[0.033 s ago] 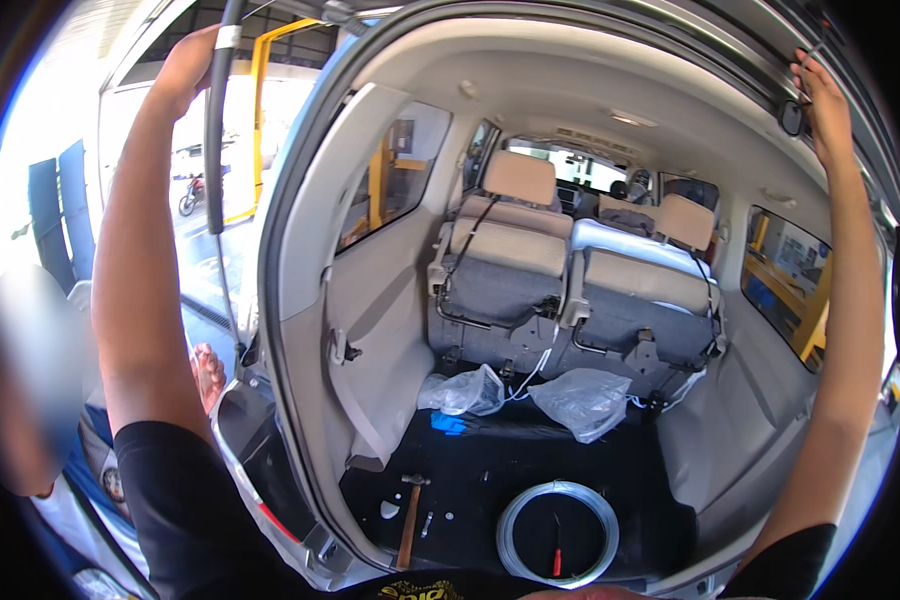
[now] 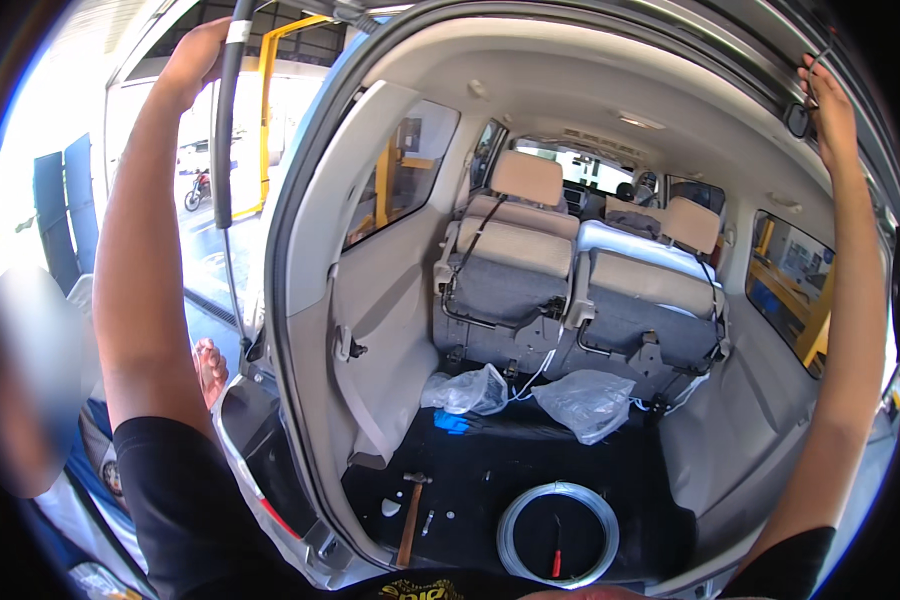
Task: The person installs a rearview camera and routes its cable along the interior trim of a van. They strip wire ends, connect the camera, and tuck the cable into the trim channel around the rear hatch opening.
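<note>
Your left hand (image 2: 194,62) drifted slightly up and right in view; the dark strut (image 2: 227,130) just right of that grip slid right too. Your right hand (image 2: 832,115) edged slightly right and down, as did the dark round mirror (image 2: 798,121) just left of it. Between and below your grips, the rear seats (image 2: 510,285) shifted slightly right. Beyond your left grip, the motorbike (image 2: 198,192) crept right and up.

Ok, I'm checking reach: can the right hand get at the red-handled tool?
Probably, once lowered: the right hand is raised, but nothing covers the red-handled tool inside the wire coil.
</note>
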